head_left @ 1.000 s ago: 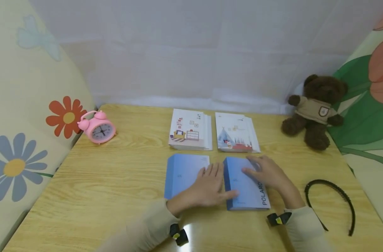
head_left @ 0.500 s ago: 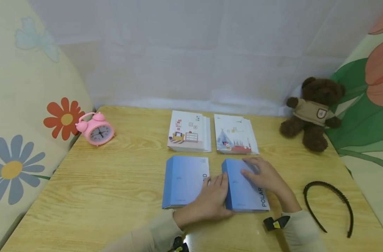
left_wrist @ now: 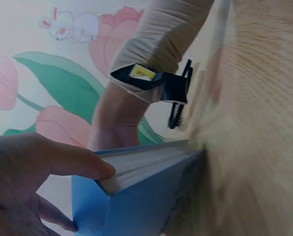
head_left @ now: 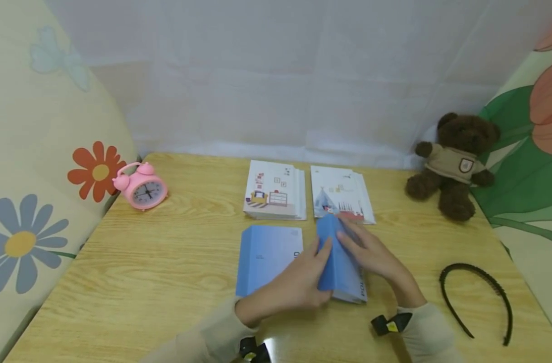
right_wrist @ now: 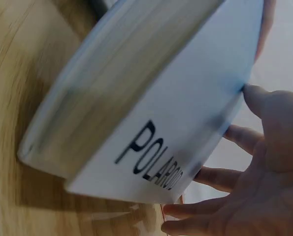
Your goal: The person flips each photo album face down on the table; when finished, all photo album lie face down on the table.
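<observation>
A blue photo album marked POLAROID [head_left: 344, 277] is tipped up on the table, its spine raised and its page edges low. My left hand [head_left: 298, 282] grips the spine end; in the left wrist view its thumb [left_wrist: 94, 164] presses the edge of the pages. On the far side, my right hand [head_left: 376, 254] holds the album, thumb by the spine and fingers at the far edge, partly hidden. The right wrist view shows the lettered cover [right_wrist: 195, 93] and the fingertips along its edge. A second blue album [head_left: 267, 254] lies flat to the left, partly behind my left forearm.
Two white illustrated booklet stacks [head_left: 271, 191] lie just behind the albums. A pink alarm clock [head_left: 144, 189] stands at the far left, and a brown teddy bear [head_left: 457, 161] sits at the back right. A black headband [head_left: 480, 272] lies at the right.
The right-hand album lay flat before; its spine side has now been lifted and the album tilted. My left hand has moved from resting on the albums to gripping the spine.
</observation>
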Demonstrator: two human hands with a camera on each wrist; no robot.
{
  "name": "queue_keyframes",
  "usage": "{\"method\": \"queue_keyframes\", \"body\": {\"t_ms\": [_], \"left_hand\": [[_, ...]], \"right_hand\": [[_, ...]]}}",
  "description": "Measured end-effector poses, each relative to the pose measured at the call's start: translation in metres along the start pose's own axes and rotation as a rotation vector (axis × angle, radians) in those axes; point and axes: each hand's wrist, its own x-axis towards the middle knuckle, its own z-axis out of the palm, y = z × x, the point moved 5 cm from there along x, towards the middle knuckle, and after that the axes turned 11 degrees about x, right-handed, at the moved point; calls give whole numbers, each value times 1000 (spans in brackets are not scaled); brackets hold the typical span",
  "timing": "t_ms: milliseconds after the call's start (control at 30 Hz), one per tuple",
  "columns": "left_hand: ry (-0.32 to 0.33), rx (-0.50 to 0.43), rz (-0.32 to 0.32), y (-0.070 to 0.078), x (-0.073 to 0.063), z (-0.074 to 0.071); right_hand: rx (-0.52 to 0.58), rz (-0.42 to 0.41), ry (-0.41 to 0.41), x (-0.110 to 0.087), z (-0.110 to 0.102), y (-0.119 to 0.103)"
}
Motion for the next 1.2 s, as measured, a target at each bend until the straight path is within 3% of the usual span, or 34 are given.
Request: {"method": "queue_keyframes", "body": {"t_ms": [233, 367, 467, 567, 700, 800, 867, 1033, 1200], "left_hand": [[34, 51, 66, 14, 3, -16], [64, 148, 127, 24, 8, -18], [77, 178, 148, 28, 11, -17], [103, 140, 143, 27, 11, -15], [165, -29, 94, 16, 11, -7], [162, -141, 24, 3, 10, 10], [149, -182, 23, -1, 12, 22], [148, -204, 125, -5, 21, 42], [169, -143, 110, -6, 24, 46]], "right_hand": [[339, 81, 12, 0, -1, -4], [438, 78, 38, -1, -5, -5], [441, 79, 41, -2, -8, -4], [439, 81, 40, -2, -9, -4], [433, 78, 49, -2, -10, -5], [422, 76, 65, -2, -12, -6], [413, 77, 75, -3, -14, -7], [399, 101, 93, -4, -16, -6], [463, 126, 95, -4, -16, -2]]}}
